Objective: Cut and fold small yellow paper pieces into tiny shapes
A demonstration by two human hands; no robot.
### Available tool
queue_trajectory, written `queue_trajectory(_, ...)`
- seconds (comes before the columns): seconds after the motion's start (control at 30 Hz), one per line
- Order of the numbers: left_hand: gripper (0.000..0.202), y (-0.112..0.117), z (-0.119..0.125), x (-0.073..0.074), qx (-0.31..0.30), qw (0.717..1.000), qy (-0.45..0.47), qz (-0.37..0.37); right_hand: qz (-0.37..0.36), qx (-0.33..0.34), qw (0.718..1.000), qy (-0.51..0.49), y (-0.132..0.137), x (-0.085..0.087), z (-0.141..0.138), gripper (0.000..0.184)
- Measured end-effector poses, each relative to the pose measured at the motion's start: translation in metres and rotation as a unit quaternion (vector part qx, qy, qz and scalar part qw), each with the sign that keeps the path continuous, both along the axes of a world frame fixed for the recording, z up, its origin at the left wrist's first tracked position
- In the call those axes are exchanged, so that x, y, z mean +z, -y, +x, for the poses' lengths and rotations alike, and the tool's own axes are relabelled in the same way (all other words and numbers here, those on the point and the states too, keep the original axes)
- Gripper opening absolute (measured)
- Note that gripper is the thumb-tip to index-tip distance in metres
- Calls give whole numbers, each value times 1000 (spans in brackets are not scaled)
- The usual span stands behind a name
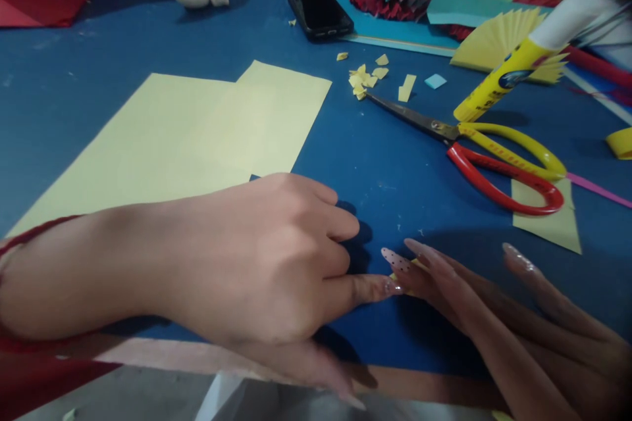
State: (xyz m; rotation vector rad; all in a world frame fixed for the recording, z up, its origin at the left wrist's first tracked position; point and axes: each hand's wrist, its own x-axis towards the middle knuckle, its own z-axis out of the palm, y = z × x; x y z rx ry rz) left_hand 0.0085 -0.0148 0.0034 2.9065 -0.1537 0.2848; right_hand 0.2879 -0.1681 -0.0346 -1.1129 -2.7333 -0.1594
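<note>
My left hand [266, 256] lies on the blue table near its front edge, fingers curled and the index finger stretched out to the right. Its fingertip meets the fingertips of my right hand [498, 316], whose long-nailed fingers lie flat and spread, pressing a small yellow paper piece [399, 274] that is mostly hidden under them. Two pale yellow paper sheets [197, 131] lie just beyond my left hand.
Scissors [488, 151] with yellow and red handles lie at right beside a yellow glue tube [518, 66] and a yellow paper triangle [553, 220]. Small yellow scraps [365, 75], a black phone [320, 13], folded paper fans [498, 39] and coloured sheets fill the far side.
</note>
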Motion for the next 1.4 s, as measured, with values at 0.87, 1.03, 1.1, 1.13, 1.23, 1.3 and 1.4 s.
queue_trajectory(0.87,52,16,-16,6,45,995,-8,88,-138,-80,977,-144,-31,33,-15,41)
queue_trajectory(1.03,51,25,-20,6,79,992,-25,92,-205,-131,956,-162,-66,46,-25,13)
queue_trajectory(1.1,51,29,-21,9,97,991,-44,81,-256,-139,947,-135,-78,49,-27,19)
queue_trajectory(1.13,50,31,-21,10,106,991,-51,67,-281,-139,942,-120,-83,51,-28,22)
queue_trajectory(1.23,42,36,-20,15,179,983,-18,-43,-325,-138,931,-91,-90,57,-31,28)
queue_trajectory(1.3,34,37,-16,18,254,957,31,-137,-327,-135,931,-93,-91,62,-34,28)
queue_trajectory(1.4,31,35,-2,21,299,926,54,-224,-310,-128,935,-113,-87,72,-41,24)
